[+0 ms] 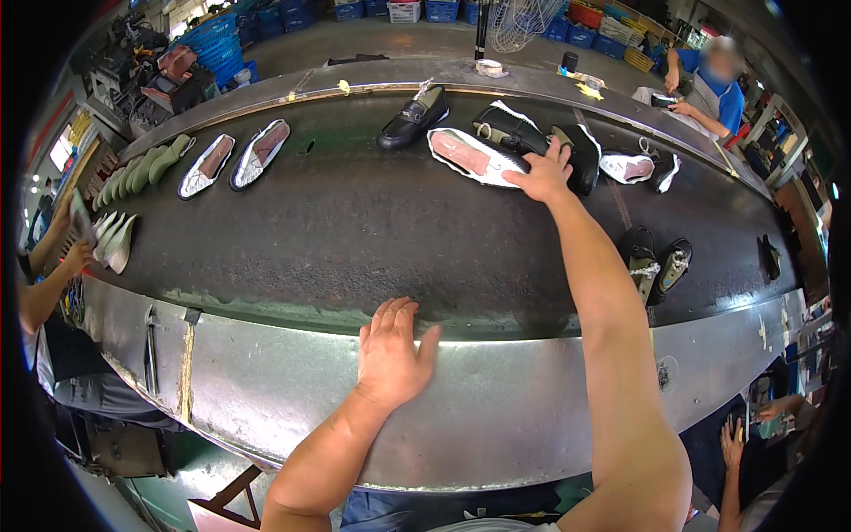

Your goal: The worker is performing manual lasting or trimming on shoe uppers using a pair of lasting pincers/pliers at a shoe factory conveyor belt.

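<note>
My left hand lies flat on the metal edge of the worktop, fingertips over the border of the dark belt. It holds nothing. My right hand is stretched out across the belt among several shoes, its thumb and fingers apart. The thumb is at the heel end of a white-rimmed shoe with a pinkish insole, lying open side up. By its fingertips stands a black shoe with an olive lining. Behind lies another black shoe, and left of these a black loafer.
Two white-rimmed shoes lie far left, near a row of olive shoe pieces. A black pair with stuffing sits at right. Co-workers are at the left, lower right and far right. Blue crates stand behind.
</note>
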Available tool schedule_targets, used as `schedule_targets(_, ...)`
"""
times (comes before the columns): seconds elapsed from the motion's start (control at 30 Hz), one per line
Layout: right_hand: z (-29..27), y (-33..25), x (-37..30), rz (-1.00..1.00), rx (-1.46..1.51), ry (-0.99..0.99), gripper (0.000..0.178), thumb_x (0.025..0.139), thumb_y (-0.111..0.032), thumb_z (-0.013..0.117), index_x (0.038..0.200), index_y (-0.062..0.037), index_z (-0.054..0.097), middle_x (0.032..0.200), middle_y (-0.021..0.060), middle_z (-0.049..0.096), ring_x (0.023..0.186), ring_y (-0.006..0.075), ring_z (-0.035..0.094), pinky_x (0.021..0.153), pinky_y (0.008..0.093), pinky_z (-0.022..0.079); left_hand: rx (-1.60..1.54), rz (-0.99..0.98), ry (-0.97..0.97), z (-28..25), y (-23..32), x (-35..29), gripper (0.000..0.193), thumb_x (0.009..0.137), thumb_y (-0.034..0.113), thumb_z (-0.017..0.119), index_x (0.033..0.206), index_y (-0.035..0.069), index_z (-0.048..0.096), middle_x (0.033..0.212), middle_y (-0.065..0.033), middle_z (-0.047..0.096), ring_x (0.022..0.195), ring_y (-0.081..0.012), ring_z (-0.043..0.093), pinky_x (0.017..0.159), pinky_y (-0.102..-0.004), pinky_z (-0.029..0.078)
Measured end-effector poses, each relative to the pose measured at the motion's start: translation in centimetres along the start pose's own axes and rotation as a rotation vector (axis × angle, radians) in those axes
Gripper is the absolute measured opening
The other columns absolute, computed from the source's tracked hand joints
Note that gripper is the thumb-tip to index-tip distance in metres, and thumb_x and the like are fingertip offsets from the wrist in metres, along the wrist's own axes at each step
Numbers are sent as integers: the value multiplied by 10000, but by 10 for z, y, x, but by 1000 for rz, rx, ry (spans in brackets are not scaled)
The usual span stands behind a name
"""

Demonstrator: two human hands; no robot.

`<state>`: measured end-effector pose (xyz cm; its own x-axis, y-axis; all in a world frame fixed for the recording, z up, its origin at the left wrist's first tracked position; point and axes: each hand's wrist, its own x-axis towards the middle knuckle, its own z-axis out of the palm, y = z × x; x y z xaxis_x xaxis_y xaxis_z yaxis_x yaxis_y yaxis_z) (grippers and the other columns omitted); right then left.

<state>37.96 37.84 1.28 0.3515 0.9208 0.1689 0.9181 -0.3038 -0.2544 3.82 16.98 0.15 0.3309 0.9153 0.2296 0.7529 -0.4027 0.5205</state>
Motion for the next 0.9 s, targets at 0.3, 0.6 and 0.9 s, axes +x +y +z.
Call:
schedule_targets(0.3,7,-4,3,-33,-13,-10,794,711,-637,768,1286,-99,668,1520,232,345,1449,380,273,1172,496,251,29,-12,-23,-5,-8,-1,460,933,298,645,1257,-16,557,1343,-187,575,1311,-349,496,1052,-483,394)
schedule_targets(0.6,26,-26,-42,-198,-63,28,757,778,-619,666,1037,92,687,1133,222,652,1111,370,596,933,467,467,56,-118,-222,-13,-7,19,565,943,353,632,1339,-33,517,1464,-225,462,1396,-367,406,1129,-473,353)
schedule_targets(0.9,70,-9,-50,-148,211,251,729,786,-542,711,1135,94,633,1196,243,633,1169,393,565,1002,489,429,265,-45,56,39,-78,243,707,910,239,656,1466,-38,319,1547,-219,315,1448,-368,310,1156,-460,356)
